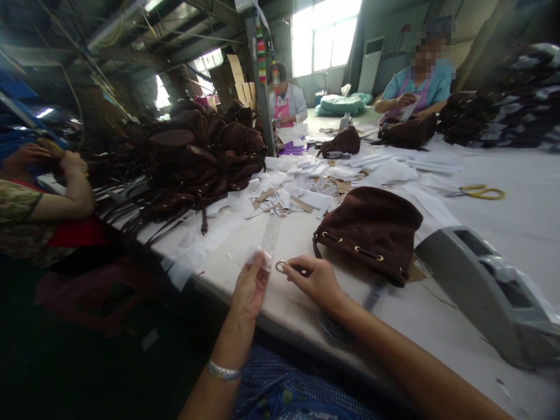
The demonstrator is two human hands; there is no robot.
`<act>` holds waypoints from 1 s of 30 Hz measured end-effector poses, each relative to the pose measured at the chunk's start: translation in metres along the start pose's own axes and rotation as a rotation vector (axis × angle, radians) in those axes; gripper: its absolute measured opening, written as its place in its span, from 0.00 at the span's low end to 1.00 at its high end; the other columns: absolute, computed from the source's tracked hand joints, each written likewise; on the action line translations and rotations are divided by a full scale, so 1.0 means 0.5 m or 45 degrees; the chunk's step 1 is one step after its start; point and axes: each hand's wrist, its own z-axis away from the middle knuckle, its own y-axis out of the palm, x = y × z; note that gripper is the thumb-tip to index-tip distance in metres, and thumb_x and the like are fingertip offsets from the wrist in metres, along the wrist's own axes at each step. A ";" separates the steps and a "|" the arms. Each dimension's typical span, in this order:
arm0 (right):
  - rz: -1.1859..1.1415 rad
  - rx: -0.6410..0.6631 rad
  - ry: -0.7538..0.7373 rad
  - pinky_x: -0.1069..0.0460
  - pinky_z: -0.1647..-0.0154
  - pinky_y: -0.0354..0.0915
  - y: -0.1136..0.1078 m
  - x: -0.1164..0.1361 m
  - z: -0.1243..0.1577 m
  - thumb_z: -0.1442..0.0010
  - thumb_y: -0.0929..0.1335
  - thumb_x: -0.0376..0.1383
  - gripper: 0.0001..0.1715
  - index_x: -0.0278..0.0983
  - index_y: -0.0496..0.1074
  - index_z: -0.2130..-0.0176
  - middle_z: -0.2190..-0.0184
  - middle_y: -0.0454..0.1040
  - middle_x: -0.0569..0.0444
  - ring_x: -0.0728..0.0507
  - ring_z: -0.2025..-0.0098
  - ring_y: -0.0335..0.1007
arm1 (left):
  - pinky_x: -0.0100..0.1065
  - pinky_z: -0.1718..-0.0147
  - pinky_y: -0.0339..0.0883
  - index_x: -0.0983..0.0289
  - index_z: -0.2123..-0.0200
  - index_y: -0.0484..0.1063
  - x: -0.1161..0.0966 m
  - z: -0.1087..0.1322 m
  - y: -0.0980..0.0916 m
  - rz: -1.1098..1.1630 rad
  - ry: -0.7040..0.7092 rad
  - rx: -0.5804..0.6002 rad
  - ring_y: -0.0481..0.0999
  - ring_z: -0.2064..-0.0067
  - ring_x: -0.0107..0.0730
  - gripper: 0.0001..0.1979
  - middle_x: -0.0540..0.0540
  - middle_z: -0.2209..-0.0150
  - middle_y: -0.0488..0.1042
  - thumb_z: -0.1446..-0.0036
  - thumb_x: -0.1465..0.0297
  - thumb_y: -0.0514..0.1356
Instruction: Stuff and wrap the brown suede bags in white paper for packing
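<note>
The gold-coloured ring [280, 266] is pinched at the tip of the right grip [318, 281], just beside the clear plastic piece [266, 260] that the left grip [252, 286] pinches, while the brown bag [371, 224], its inside hidden, lies on the counter [420, 326] beyond the right grip.

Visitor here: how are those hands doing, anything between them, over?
Left hand pinching a thin see-through piece. Right hand holding a small ring. Brown bag lying beyond the right hand. Nothing visible between ring and piece.
</note>
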 end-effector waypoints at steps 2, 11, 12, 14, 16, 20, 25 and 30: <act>0.052 -0.032 -0.047 0.55 0.68 0.64 0.002 -0.001 0.001 0.40 0.70 0.36 0.08 0.37 0.80 0.65 0.69 0.80 0.52 0.47 0.69 0.73 | 0.23 0.68 0.75 0.67 0.67 0.76 0.005 0.000 0.002 0.021 -0.005 -0.025 0.79 0.68 0.24 0.05 0.52 0.68 0.80 0.46 0.81 0.66; 0.206 -0.216 -0.063 0.54 0.67 0.65 0.008 -0.009 0.007 0.40 0.70 0.38 0.07 0.39 0.79 0.66 0.70 0.79 0.54 0.47 0.69 0.73 | 0.23 0.67 0.74 0.67 0.66 0.76 0.028 0.020 0.028 0.039 0.057 -0.029 0.79 0.67 0.24 0.06 0.51 0.67 0.79 0.49 0.78 0.69; 0.210 -0.226 -0.054 0.54 0.66 0.65 0.008 -0.009 0.007 0.40 0.70 0.39 0.07 0.39 0.79 0.66 0.69 0.79 0.54 0.47 0.69 0.73 | 0.23 0.66 0.74 0.67 0.66 0.76 0.031 0.022 0.032 0.038 0.073 -0.025 0.79 0.66 0.24 0.07 0.51 0.66 0.79 0.50 0.78 0.69; 0.212 -0.243 -0.041 0.55 0.66 0.65 0.009 -0.010 0.007 0.40 0.70 0.39 0.07 0.40 0.79 0.66 0.69 0.79 0.55 0.47 0.69 0.73 | 0.24 0.65 0.73 0.66 0.66 0.76 0.036 0.025 0.038 0.036 0.106 -0.024 0.78 0.65 0.24 0.08 0.51 0.66 0.79 0.51 0.77 0.70; 0.214 -0.259 -0.038 0.55 0.66 0.65 0.009 -0.010 0.008 0.40 0.70 0.40 0.07 0.40 0.78 0.66 0.69 0.79 0.55 0.48 0.69 0.73 | 0.23 0.65 0.73 0.66 0.66 0.77 0.042 0.027 0.043 0.036 0.137 -0.034 0.78 0.65 0.24 0.09 0.51 0.65 0.78 0.52 0.76 0.71; 0.245 -0.260 -0.047 0.55 0.66 0.66 0.010 -0.007 0.011 0.38 0.69 0.42 0.09 0.40 0.78 0.66 0.67 0.79 0.54 0.47 0.68 0.74 | 0.23 0.64 0.72 0.64 0.65 0.77 0.049 0.028 0.050 0.038 0.212 -0.035 0.78 0.63 0.24 0.11 0.50 0.63 0.78 0.53 0.75 0.72; 0.333 -0.235 -0.101 0.55 0.64 0.65 0.009 -0.003 0.016 0.36 0.67 0.44 0.12 0.41 0.78 0.64 0.66 0.79 0.53 0.47 0.66 0.74 | 0.23 0.63 0.71 0.64 0.65 0.77 0.050 0.033 0.057 0.046 0.261 -0.029 0.78 0.63 0.24 0.11 0.49 0.63 0.78 0.54 0.75 0.72; 0.310 -0.232 -0.098 0.55 0.64 0.65 0.006 -0.005 0.015 0.37 0.68 0.43 0.11 0.41 0.78 0.64 0.66 0.79 0.53 0.47 0.66 0.74 | 0.23 0.65 0.72 0.65 0.65 0.77 0.053 0.037 0.058 0.079 0.204 0.023 0.78 0.65 0.23 0.12 0.50 0.65 0.78 0.55 0.75 0.73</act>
